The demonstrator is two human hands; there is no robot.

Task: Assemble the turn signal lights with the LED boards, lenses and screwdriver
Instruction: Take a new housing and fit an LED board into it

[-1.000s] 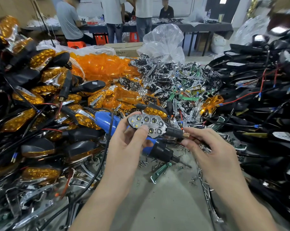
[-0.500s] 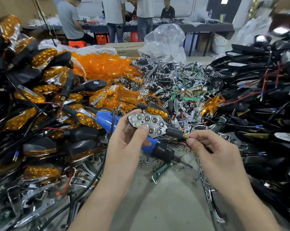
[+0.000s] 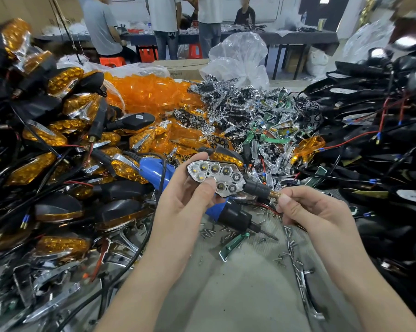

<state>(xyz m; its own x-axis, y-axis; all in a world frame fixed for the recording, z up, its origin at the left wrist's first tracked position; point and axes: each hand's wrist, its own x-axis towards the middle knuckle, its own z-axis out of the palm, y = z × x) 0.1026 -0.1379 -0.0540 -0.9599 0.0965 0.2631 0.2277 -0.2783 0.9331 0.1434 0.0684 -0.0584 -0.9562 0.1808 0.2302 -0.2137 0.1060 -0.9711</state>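
Both hands grip one turn signal light (image 3: 222, 174), held above the table (image 3: 226, 295) at the centre of the view. The left hand (image 3: 185, 207) curls under the housing, and its thumb (image 3: 205, 188) presses on the lower edge of the chrome reflector face. The right hand (image 3: 307, 209) pinches the brass threaded stem (image 3: 275, 194) between thumb and forefinger.

Orientation: the long axis runs from the broad reflector end at upper left to the black stalk (image 3: 256, 188) and the stem at lower right. The stem end points to the person's right and slightly toward them. The reflector face is turned up toward the camera, and no lens covers it.

Step in hand, as judged: seating the reflector and LED board in the housing before fitting the lens.

1. Keep the thumb on the reflector rim, not on the LED cups.
2. Hold the stem steady as a counter-grip so the housing does not rotate.
3. Check that the reflector sits flush all round. The rear of the housing is hidden, so the wire routing cannot be told.

Parts within reach: the blue screwdriver (image 3: 154, 170) lies on the table just behind the unit, its black nose showing below the left hand. Loose screws (image 3: 211, 232) lie beside a green LED board (image 3: 233, 243). The amber lenses (image 3: 152, 92) are heaped well behind.
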